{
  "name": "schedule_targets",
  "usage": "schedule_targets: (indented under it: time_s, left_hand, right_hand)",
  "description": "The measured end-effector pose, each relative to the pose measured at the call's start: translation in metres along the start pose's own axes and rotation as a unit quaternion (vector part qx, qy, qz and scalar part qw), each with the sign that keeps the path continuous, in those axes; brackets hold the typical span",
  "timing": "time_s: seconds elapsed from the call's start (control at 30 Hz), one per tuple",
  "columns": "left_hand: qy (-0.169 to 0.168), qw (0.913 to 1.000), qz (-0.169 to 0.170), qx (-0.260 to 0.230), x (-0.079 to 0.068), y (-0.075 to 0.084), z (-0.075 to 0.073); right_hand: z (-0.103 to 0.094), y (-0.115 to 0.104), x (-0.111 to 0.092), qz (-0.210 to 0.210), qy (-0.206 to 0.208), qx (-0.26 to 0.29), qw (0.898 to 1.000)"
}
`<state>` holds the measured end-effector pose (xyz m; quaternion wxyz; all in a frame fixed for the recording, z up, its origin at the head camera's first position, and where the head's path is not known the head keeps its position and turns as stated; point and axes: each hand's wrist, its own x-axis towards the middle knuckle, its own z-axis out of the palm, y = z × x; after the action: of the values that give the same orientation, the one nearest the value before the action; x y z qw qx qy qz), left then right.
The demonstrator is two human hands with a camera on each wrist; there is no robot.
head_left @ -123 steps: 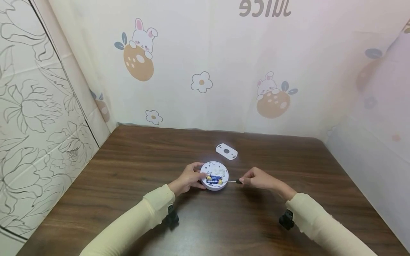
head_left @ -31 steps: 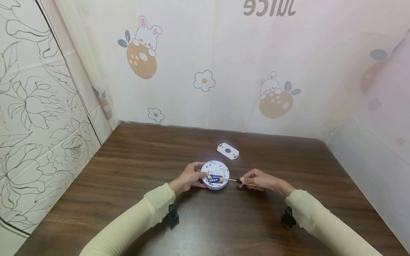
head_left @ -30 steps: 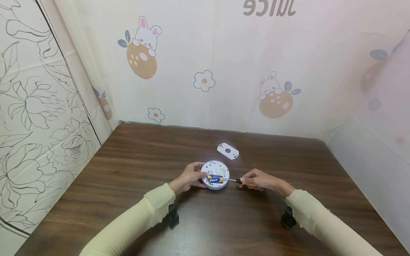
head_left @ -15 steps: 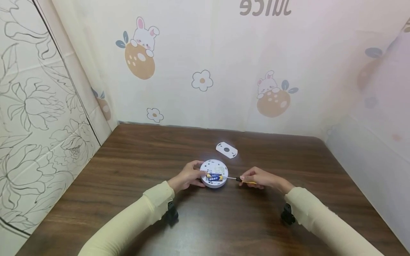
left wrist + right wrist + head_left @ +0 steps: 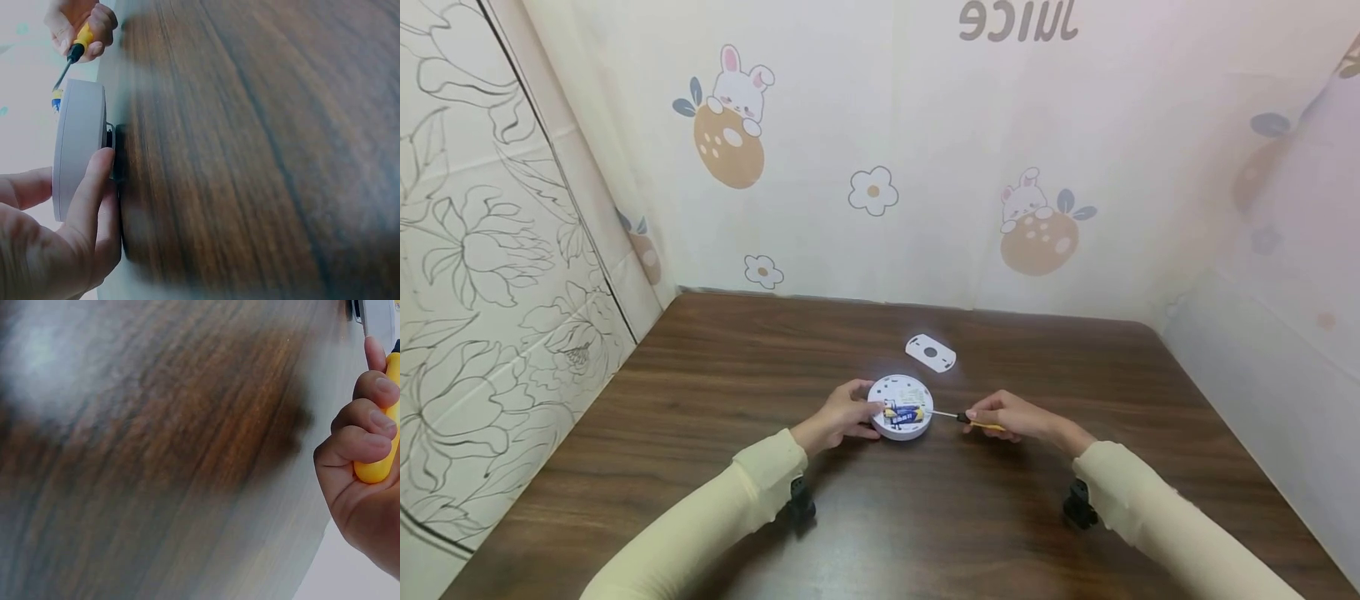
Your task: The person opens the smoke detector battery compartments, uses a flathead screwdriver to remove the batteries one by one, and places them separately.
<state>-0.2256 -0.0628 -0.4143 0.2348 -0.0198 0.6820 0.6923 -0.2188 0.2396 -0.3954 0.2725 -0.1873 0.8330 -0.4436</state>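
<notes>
On the table stands a round white device (image 5: 901, 427) resembling a smoke alarm, its underside facing up. My left hand (image 5: 842, 414) grips its left rim, thumb over the top face and fingers below. Blue-and-yellow batteries (image 5: 904, 415) lie in its recess. In the left wrist view a battery end (image 5: 57, 100) sticks out past the device's face. My right hand (image 5: 1011, 416) holds a screwdriver (image 5: 988, 427) with a yellow and black handle, fingers curled round it. The metal shaft (image 5: 62, 74) points left, its tip right at that battery end.
A white oblong plate (image 5: 931, 352) with a dark round centre lies behind the device on the brown wooden table (image 5: 760, 350). Patterned cloth (image 5: 820, 167) hangs along the table's back and sides. Black wrist cameras (image 5: 802, 504) sit under both sleeves.
The screwdriver has shifted slightly right, with its handle showing more yellow than at first. The batteries' right end looks more raised. My left hand keeps its grip on the device.
</notes>
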Motion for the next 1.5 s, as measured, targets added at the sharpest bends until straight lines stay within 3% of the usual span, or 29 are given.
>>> schedule_targets:
  time_s: [0.43,0.77,0.93,1.1,1.3,1.5]
  left_hand:
    - [-0.009,0.9988,-0.015,-0.045,-0.014,-0.004,-0.007]
    - [-0.02,0.9952,-0.037,-0.088,-0.026,-0.007,0.004]
    - [-0.03,0.9959,-0.049,-0.07,-0.031,-0.007,0.007]
    - [-0.021,0.9975,-0.057,-0.036,-0.03,-0.002,0.001]
    - [0.004,0.9987,-0.048,0.014,-0.017,0.01,-0.008]
    - [0.012,0.9983,-0.036,0.045,-0.001,0.016,-0.006]
  right_hand:
    - [0.002,0.003,-0.01,-0.015,0.02,0.011,1.0]
    - [0.001,0.002,-0.013,-0.03,0.02,0.021,0.999]
    - [-0.001,-0.002,-0.016,-0.017,0.029,0.025,0.999]
    - [-0.003,-0.007,-0.017,-0.012,0.037,0.027,0.999]
    - [-0.004,-0.008,-0.017,-0.017,0.031,0.025,0.999]
    - [-0.003,-0.009,-0.016,-0.02,0.027,0.02,0.999]
